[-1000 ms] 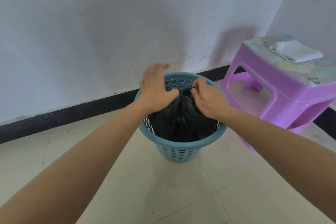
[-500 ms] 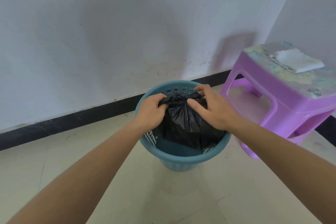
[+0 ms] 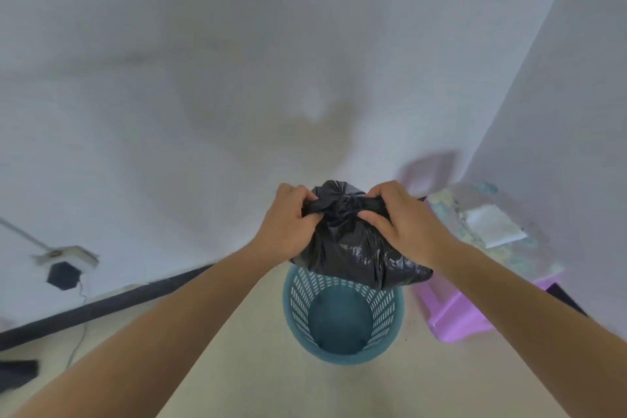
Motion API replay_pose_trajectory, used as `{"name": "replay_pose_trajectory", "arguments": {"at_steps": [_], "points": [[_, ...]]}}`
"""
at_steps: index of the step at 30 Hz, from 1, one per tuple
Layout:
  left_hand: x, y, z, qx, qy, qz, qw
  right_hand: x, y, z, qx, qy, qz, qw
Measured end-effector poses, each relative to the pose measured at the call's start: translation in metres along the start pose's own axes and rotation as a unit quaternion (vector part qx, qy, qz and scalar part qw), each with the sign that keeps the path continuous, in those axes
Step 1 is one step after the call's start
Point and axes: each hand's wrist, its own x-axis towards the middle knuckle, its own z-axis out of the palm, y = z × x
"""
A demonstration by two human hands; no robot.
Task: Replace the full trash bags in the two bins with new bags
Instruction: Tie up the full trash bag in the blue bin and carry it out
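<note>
A full black trash bag (image 3: 353,251) hangs in the air above a blue perforated bin (image 3: 342,353) that stands on the floor by the wall. My left hand (image 3: 288,224) and my right hand (image 3: 400,220) both grip the bag's gathered, twisted neck from either side. The bag's bottom is clear of the bin's rim. I can see the bin's bare inside down to its base, with no liner in it.
A purple plastic stool (image 3: 475,302) stands right of the bin, with a folded white sheet (image 3: 492,224) on its top. A white mop head (image 3: 64,256) and a thin cable (image 3: 79,326) are at the left by the black skirting (image 3: 101,307).
Both hands closed on the bag's neck and lifted the bag up out of the bin. The view has tilted so the bin is seen from above.
</note>
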Motion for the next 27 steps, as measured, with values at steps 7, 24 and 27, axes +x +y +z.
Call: {"name": "replay_pose_trajectory", "arguments": {"at_steps": [7,24,27], "points": [[-0.033,0.168,-0.186,-0.020,-0.064,-0.037,0.997,0.031,-0.147,-0.201,-0.075,-0.021,-0.062,0.995],[-0.285,0.284,-0.481,-0.053,0.127,-0.188,0.973,0.054,-0.487,-0.327,0.082,-0.085,-0.297,0.948],[-0.361,0.259,-0.524,-0.035,0.200,-0.245,0.948,0.045,-0.572,-0.288,0.110,-0.118,-0.374,0.913]]}}
